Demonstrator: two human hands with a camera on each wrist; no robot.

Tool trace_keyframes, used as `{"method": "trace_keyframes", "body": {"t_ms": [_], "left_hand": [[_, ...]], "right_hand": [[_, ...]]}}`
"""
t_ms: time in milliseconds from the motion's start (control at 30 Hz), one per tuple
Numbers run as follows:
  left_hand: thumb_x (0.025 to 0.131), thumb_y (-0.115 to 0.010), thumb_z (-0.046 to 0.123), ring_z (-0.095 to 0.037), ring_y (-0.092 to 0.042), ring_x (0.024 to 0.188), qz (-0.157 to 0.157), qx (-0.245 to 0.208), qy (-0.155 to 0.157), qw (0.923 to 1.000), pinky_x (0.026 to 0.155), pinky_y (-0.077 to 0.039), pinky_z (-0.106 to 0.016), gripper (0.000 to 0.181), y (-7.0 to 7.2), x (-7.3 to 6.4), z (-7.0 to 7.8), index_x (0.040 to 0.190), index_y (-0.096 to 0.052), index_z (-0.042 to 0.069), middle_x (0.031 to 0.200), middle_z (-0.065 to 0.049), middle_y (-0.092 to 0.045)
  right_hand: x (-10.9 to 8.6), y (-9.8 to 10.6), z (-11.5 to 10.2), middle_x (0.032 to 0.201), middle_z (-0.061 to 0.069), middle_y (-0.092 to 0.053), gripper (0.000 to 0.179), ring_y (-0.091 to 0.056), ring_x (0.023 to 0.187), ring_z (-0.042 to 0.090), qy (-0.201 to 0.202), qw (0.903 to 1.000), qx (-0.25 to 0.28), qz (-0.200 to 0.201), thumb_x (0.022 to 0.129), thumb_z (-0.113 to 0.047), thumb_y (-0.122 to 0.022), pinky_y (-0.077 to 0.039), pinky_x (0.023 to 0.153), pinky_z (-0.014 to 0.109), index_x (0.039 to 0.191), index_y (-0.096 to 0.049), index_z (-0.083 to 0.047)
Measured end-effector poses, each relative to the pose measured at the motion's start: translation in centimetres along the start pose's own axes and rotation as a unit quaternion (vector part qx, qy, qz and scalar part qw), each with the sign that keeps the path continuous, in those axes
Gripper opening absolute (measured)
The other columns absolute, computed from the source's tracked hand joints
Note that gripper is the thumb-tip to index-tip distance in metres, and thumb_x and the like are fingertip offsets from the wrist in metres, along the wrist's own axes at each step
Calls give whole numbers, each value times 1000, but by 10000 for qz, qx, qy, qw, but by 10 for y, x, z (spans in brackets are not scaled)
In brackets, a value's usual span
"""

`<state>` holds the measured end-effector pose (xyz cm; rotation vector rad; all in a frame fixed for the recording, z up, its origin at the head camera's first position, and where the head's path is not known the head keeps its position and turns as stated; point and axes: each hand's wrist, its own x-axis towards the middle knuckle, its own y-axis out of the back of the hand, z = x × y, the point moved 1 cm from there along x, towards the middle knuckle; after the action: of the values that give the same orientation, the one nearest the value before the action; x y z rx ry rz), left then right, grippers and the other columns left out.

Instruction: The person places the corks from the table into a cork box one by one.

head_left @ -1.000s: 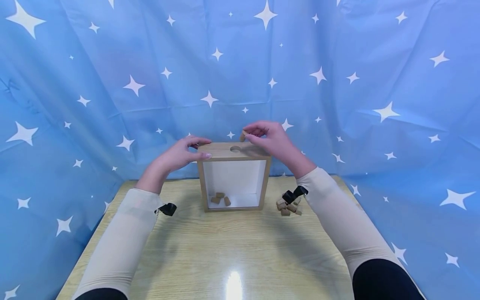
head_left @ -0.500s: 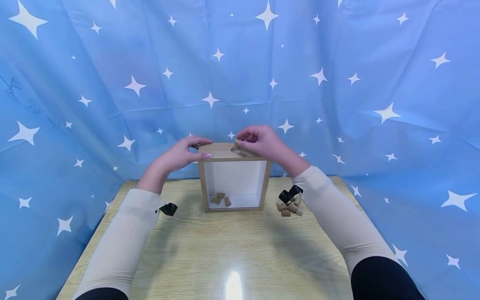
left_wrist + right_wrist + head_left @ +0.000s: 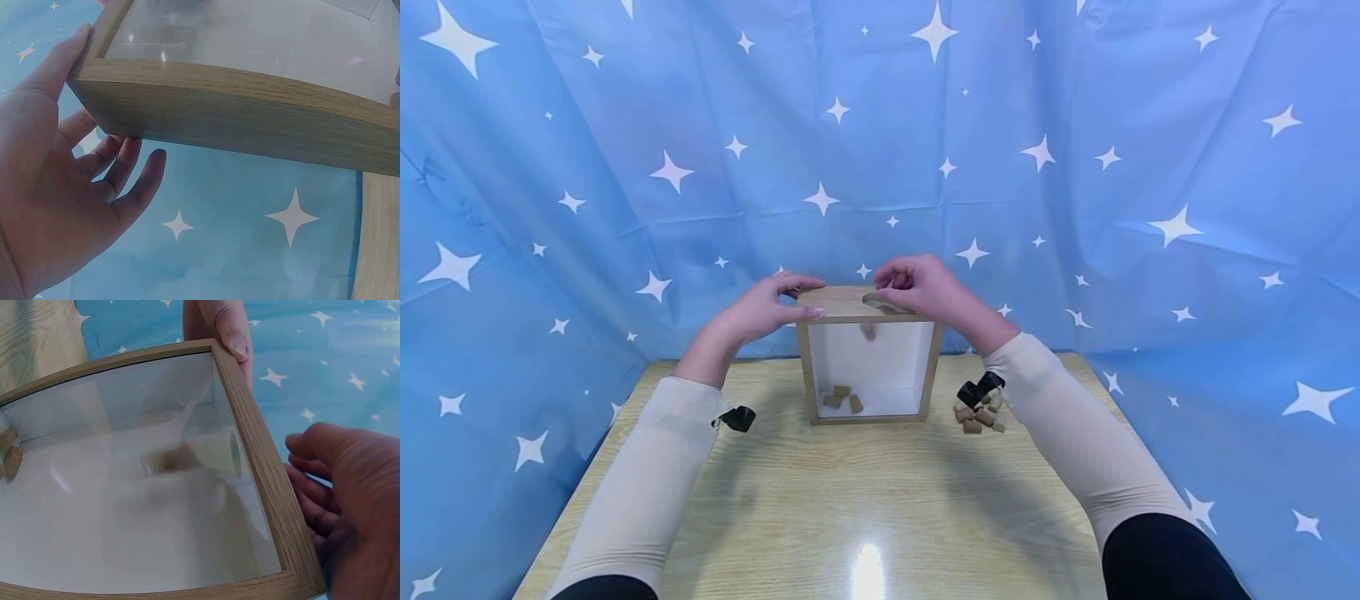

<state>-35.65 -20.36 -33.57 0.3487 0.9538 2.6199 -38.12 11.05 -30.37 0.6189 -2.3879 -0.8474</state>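
A wooden shadow box (image 3: 936, 358) with a clear front and white inside stands upright on the table, a round hole (image 3: 872, 297) in its top. My left hand (image 3: 767, 302) grips its upper left corner, thumb at the front edge and fingers behind, as the left wrist view (image 3: 75, 169) also shows. Above the hole's right side, my right hand (image 3: 921, 285) has loosely bent fingers with nothing between them. A blurred cork (image 3: 868, 332) is in mid-air inside the box, below the hole; the right wrist view shows this blurred cork (image 3: 167, 459) too. Several corks (image 3: 841, 391) lie on the box's floor.
On the table (image 3: 850, 492), right of the box, lies a pile of corks (image 3: 977, 417), partly hidden by the black wrist camera (image 3: 981, 388). A blue star-patterned curtain (image 3: 880, 150) hangs close behind the box and along both sides.
My right hand has moved left and down to the hole with a cork and let it go. That cork is now inside the box, falling. My left hand has stayed put.
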Motion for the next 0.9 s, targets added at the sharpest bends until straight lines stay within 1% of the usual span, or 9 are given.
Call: {"method": "trace_keyframes", "body": {"t_ms": [167, 333, 500, 600, 700, 900], "left_hand": [[101, -82, 50, -32, -45, 139, -19, -23, 31, 10000, 106, -48, -55, 64, 0, 1, 0, 157, -64, 25, 163, -3, -51], [102, -81, 50, -33, -45, 141, -54, -38, 58, 10000, 107, -48, -56, 65, 0, 2, 1, 159, -62, 24, 166, -4, -49], [103, -80, 48, -33, -43, 143, -109, -88, 83, 9999, 109, -47, -58, 65, 0, 2, 1, 160, -61, 23, 167, -5, -47], [103, -80, 48, -34, -43, 144, -128, -109, 59, 9998, 110, -47, -58, 65, -1, 3, 2, 160, -61, 23, 167, -5, -47], [103, -80, 48, -34, -43, 143, -147, -112, 32, 9998, 110, -46, -58, 65, -2, 2, 3, 160, -61, 23, 167, -4, -48], [104, -80, 46, -33, -43, 142, -102, -40, 39, 9999, 110, -46, -58, 62, 0, -1, 2, 159, -62, 23, 163, -3, -51]], "right_hand": [[-3, 1, 0, 100, 11, -78, 19, -71, 88, 24, -9, 10000, 79, 26, 101, -6, -80, -61, 77, 29, 119, -80, 1], [-7, 5, 0, 100, 8, -78, 16, -71, 90, 23, -30, 10000, 33, 63, 102, -9, -81, -61, 79, 32, 117, -80, -3], [-16, 10, 3, 102, 8, -77, 18, -71, 91, 25, -52, 9998, 78, 160, 103, -12, -80, -60, 78, 31, 119, -80, -3], [-30, 14, 7, 102, 9, -76, 20, -69, 91, 26, -57, 9991, 149, 381, 102, -11, -81, -59, 76, 30, 120, -79, -2], [-45, 18, 13, 100, 8, -75, 20, -67, 90, 26, -55, 9975, 144, 692, 102, -11, -81, -57, 74, 29, 120, -79, -2], [-69, 27, 25, 97, 8, -73, 17, -65, 88, 24, 92, 9915, 25, 1301, 103, -11, -80, -53, 74, 29, 116, -78, -1]]}}
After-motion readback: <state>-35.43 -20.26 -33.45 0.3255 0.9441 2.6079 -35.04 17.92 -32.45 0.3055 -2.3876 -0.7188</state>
